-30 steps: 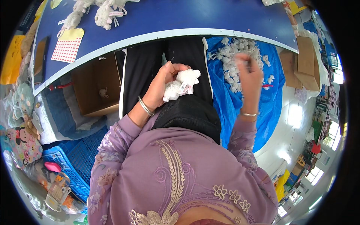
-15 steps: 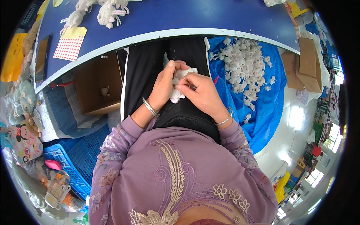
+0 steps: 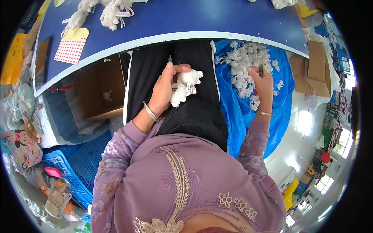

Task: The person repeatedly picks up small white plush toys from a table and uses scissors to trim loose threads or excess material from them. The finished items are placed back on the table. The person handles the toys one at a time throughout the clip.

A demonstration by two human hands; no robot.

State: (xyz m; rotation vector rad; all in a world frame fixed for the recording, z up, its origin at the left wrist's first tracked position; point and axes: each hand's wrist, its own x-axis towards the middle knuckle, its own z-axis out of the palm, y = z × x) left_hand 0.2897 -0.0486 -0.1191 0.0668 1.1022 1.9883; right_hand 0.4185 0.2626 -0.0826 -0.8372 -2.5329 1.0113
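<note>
My left hand [image 3: 164, 87] is closed around a small white plush toy [image 3: 188, 79] above my lap. The toy has fluffy white fur, and a small pale tag sticks out at its middle. Out to the right, my right hand [image 3: 263, 82] is over a heap of small white plush pieces [image 3: 243, 62] lying on a blue plastic sheet [image 3: 281, 116]. Its fingers are curled, with a small dark object [image 3: 261, 71] showing between them; its kind is not clear. Whether the fingers also touch a plush piece cannot be made out.
A blue table [image 3: 175, 17] with a white edge spans the front. Plush toys [image 3: 112, 17] and a sticker sheet [image 3: 72, 46] lie on its left side. Below stand an open cardboard box [image 3: 95, 87] and a blue crate [image 3: 87, 163]. More cardboard [image 3: 320, 70] stands far right.
My right hand has left the plush toy and swung right over the heap. The toy now lies tilted in my left hand, which stays above my lap.
</note>
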